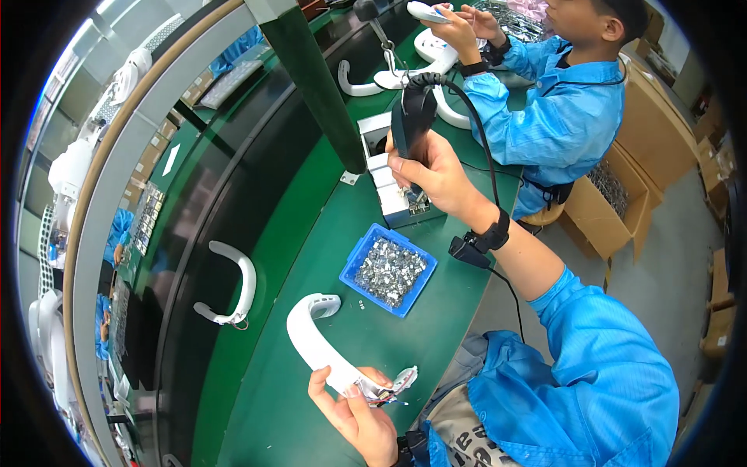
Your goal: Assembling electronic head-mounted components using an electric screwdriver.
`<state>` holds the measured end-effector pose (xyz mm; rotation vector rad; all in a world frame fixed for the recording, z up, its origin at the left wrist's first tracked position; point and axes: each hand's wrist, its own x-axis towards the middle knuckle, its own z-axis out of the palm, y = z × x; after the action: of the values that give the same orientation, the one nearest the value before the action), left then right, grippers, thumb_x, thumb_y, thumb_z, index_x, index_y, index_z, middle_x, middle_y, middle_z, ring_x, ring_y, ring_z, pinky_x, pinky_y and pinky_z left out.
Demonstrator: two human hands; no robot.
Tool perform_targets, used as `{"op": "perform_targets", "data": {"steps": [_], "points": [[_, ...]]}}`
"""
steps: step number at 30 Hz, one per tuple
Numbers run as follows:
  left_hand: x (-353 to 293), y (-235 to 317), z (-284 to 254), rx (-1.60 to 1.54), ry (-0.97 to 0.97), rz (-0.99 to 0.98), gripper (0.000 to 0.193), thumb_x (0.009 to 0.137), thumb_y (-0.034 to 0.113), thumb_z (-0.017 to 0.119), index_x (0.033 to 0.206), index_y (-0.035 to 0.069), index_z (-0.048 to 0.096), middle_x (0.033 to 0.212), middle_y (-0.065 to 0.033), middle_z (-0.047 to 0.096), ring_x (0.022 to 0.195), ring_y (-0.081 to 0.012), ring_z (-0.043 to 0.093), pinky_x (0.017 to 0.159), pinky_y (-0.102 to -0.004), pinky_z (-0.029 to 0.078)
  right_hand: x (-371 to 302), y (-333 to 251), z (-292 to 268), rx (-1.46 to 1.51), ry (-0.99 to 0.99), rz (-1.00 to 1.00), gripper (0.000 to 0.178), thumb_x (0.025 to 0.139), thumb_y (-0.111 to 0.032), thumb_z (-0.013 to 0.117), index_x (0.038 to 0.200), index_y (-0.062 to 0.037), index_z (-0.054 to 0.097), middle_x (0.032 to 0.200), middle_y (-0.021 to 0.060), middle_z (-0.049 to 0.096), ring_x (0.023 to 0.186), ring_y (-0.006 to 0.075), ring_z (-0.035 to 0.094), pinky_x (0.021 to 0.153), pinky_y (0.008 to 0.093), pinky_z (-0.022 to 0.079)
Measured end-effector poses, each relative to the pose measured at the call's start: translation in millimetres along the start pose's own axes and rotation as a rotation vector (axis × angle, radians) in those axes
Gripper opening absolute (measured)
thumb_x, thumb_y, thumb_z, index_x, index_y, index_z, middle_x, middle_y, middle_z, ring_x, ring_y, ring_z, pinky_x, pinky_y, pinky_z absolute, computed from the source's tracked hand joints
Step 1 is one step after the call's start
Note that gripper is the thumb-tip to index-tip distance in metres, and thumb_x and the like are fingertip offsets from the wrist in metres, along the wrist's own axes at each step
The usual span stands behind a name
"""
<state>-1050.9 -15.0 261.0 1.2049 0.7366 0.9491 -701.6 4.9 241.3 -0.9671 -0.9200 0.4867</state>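
My left hand [359, 418] grips one end of a white curved plastic housing [306, 336] above the green table. At that end, a small opened white piece [405, 379] and thin coloured wires show by my fingers. My right hand [437, 177] is wrapped round a black corded electric screwdriver [413, 117], pointing down. Its tip is over a white and dark box [384, 173] that looks like a screw feeder; whether it touches is hidden by my hand. Between both hands stands a blue tray [373, 297] full of small metal parts.
Left of the green table [268, 397] runs a dark conveyor belt [187, 342] carrying another white curved housing [247, 284]. A dark green post [311, 86] rises beyond the feeder. A co-worker in blue [564, 124] handles a white part at the far right, near an open cardboard box [599, 222].
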Motion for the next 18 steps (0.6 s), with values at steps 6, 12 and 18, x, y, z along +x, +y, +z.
{"op": "perform_targets", "data": {"steps": [6, 12, 18], "points": [[0.5, -12.8, -0.9, 0.007, -0.035, 0.050, 0.041, 0.111, 0.017, 0.047, 0.148, 0.010, 0.032, 0.082, -0.0155, 0.062, 0.073, -0.0210, 0.058, 0.074, -0.0354, 0.050, -9.7, 16.6, -4.0, -0.041, 0.007, 0.008, 0.023, 0.100, -0.012, 0.071, 0.117, -0.0040, 0.059, 0.091, -0.0003, 0.061, 0.073, 0.0060, 0.056, 0.065, 0.0252, 0.046], [-1.0, -21.6, 4.5, -0.012, -0.023, 0.072, 0.040, 0.112, 0.020, 0.047, 0.148, 0.010, 0.032, 0.081, -0.0145, 0.062, 0.071, -0.0204, 0.059, 0.067, -0.0340, 0.050, -25.6, -15.1, 11.3, 0.050, -0.044, 0.065, 0.029, 0.100, -0.011, 0.071, 0.125, -0.0039, 0.059, 0.095, 0.0008, 0.062, 0.076, 0.0085, 0.060, 0.069, 0.0262, 0.048], [1.4, -21.1, 5.0, 0.019, -0.057, 0.094, 0.037, 0.113, 0.021, 0.043, 0.148, 0.011, 0.033, 0.081, -0.0130, 0.063, 0.072, -0.0187, 0.060, 0.066, -0.0312, 0.049, -30.9, -79.1, 51.1, -0.077, -0.196, -0.015, 0.043, 0.097, -0.007, 0.073, 0.135, -0.0030, 0.052, 0.093, 0.0031, 0.063, 0.083, 0.0137, 0.067, 0.083, 0.0313, 0.057]]}}
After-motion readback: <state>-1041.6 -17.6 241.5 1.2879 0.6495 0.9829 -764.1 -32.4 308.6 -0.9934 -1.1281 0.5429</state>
